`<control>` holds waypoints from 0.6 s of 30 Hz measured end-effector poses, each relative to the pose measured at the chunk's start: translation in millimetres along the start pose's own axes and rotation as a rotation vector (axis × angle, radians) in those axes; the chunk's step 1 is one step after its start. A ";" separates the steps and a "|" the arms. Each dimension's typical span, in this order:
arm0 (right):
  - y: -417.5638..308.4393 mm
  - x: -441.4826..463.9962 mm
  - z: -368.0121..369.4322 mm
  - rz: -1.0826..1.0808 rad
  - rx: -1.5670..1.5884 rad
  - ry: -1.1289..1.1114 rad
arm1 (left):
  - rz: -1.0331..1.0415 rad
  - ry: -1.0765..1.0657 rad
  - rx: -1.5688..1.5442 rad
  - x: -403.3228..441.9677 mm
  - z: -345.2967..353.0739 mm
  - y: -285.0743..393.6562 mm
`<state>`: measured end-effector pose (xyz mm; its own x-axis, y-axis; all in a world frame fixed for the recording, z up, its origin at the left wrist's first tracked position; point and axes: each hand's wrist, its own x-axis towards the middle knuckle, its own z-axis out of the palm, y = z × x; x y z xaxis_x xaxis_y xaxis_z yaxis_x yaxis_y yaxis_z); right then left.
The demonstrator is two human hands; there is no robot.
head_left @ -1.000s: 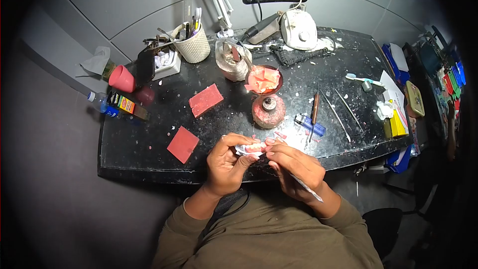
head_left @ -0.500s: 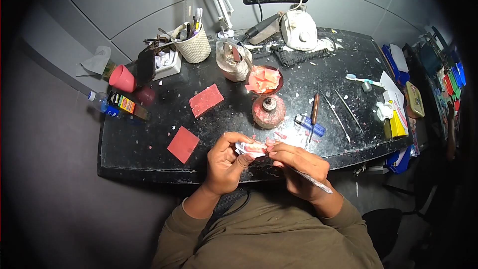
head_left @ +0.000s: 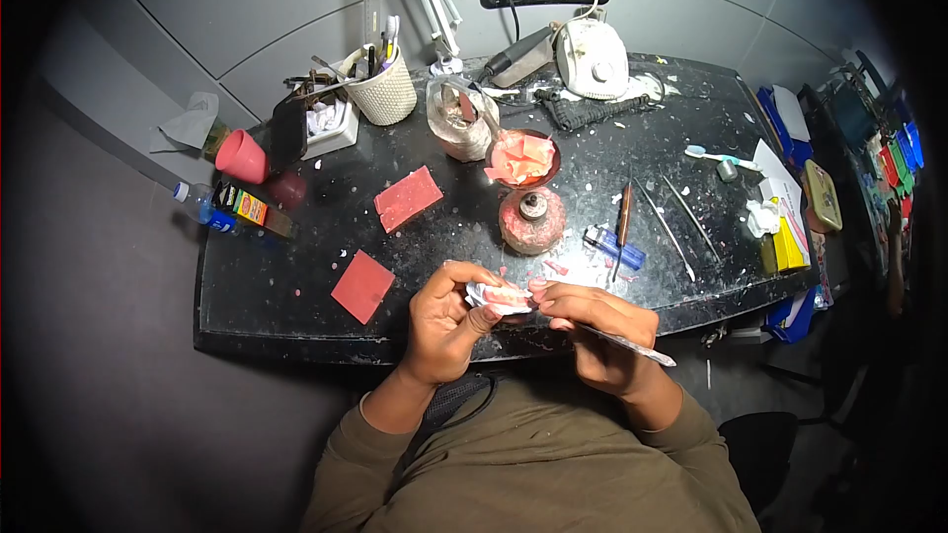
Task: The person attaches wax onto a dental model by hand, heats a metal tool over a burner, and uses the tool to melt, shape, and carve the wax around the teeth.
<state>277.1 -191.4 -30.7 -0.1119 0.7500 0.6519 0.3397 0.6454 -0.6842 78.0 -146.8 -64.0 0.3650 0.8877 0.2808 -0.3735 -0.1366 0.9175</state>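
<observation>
In front of my body, my left hand is closed around a white dental cast with pink wax along it. My right hand grips a slim metal wax knife, whose broad end sticks out behind the palm to the lower right. The fingertips of that hand touch or nearly touch the cast's right side; the tool's working end is hidden there. Just beyond the hands stands a pink-smeared spirit burner. Small pink wax scraps lie near it.
Two pink wax sheets lie to the left. Behind the burner is a pan of pink wax. To the right are a blue lighter, a brown-handled tool and two metal instruments. The black table's front edge is close to me.
My right hand has shifted slightly to the right, and the wax knife's rear end points farther right and a little higher. My left hand and the cast have barely moved.
</observation>
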 end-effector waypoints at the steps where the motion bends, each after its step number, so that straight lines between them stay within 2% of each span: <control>1: -0.3 0.1 -0.2 0.000 0.000 0.000 | -0.006 0.002 -0.004 0.0 0.6 1.2; 9: 0.2 0.7 0.8 0.012 -0.012 0.012 | -0.007 -0.016 0.002 -0.2 -0.5 -0.1; 18: 2.2 -0.3 4.3 0.001 -0.093 0.055 | 0.129 -0.083 0.192 0.4 -1.7 -7.5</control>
<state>273.8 -189.6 -33.8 -0.0612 0.7398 0.6700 0.4252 0.6266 -0.6531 79.5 -144.6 -71.2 0.3963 0.8194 0.4141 -0.2553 -0.3349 0.9070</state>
